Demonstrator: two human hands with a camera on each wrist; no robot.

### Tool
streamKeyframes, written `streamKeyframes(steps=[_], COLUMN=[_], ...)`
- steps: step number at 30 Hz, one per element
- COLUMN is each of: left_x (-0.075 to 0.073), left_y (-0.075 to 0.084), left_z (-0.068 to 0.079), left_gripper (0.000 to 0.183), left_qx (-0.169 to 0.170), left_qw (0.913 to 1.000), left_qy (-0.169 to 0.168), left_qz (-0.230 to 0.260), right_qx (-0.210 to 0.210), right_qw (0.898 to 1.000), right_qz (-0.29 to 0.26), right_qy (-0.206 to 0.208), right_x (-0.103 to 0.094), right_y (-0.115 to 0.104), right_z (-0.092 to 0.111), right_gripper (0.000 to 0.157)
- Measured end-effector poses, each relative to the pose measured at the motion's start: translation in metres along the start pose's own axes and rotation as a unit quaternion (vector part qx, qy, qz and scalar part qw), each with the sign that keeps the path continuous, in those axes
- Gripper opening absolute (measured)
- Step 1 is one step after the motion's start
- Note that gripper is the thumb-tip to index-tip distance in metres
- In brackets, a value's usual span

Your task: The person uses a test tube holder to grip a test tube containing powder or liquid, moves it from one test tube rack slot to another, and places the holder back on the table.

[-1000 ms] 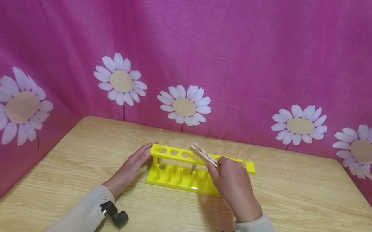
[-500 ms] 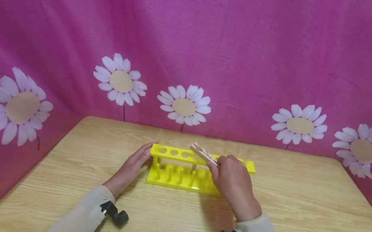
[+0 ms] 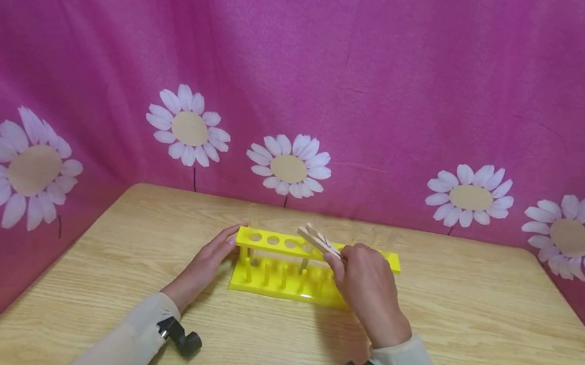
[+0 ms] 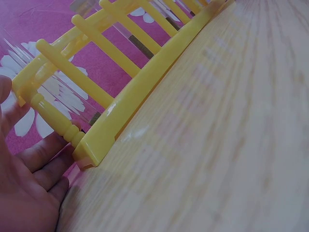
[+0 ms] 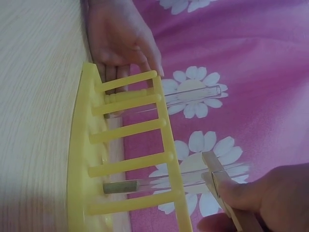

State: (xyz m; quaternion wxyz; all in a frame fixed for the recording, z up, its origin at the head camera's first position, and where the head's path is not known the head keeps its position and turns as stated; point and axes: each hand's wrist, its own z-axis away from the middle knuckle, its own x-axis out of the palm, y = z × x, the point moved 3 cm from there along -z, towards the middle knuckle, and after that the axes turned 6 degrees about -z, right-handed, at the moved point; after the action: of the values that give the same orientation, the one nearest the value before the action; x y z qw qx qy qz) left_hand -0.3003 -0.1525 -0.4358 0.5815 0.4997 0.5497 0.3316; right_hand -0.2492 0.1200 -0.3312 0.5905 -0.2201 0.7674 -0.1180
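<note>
Clothespin point(image 3: 318, 244) meeting glass tube point(image 5: 157, 182) over yellow rack point(image 3: 274, 291)

Judging by the pose, the step in hand is fitting the clothespin to a tube: its wooden tips are lying at the upper part of the glass, though whether they are biting cannot be told. The right hand point(image 3: 370, 289) is pinching the clothespin by its rear end, thumb laid along the wood. The left hand point(image 3: 208, 259) is gripping the rack's left end, thumb in front and fingers going behind the end post. The tube is standing in the rack, around the middle, with dark matter in its bottom; the rack is sitting near the far edge of the table point(image 3: 263, 358).

The next move is probably calling for a sure bite on the glass and a straight pull, the left hand steadying the rack meanwhile.

Counting up: one rack, one clothespin, two hands and two black wrist cameras point(image 3: 192, 344) are showing. One more tube point(image 5: 198, 94) is standing at the left end; others are standing towards the right, too faint to number. At least five upright pegs point(image 4: 76, 75) are lining the rack's front. Behind, five whole flowers point(image 3: 190, 128) and one cut off at the left edge are decorating the pink cloth point(image 3: 388, 95).
</note>
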Motion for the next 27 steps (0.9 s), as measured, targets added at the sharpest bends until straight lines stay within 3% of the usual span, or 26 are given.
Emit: streamKeyframes(steps=[16,27], left_x=[0.0,-0.001], left_y=[0.0,-0.001], left_z=[0.0,0.0], left_gripper=[0.047,0.05], left_qx=[-0.005,0.004], left_qw=[1.0,1.0], left_qy=[0.001,-0.007], left_qz=[-0.005,0.005], right_qx=[-0.058,-0.058], right_qw=[0.996,0.993], right_qz=[-0.043,-0.068], right_qy=[0.057,0.075], right_x=[-0.011,-0.016], right_y=[-0.005,-0.004], right_z=[0.004,0.006], right_gripper=[0.023,0.024])
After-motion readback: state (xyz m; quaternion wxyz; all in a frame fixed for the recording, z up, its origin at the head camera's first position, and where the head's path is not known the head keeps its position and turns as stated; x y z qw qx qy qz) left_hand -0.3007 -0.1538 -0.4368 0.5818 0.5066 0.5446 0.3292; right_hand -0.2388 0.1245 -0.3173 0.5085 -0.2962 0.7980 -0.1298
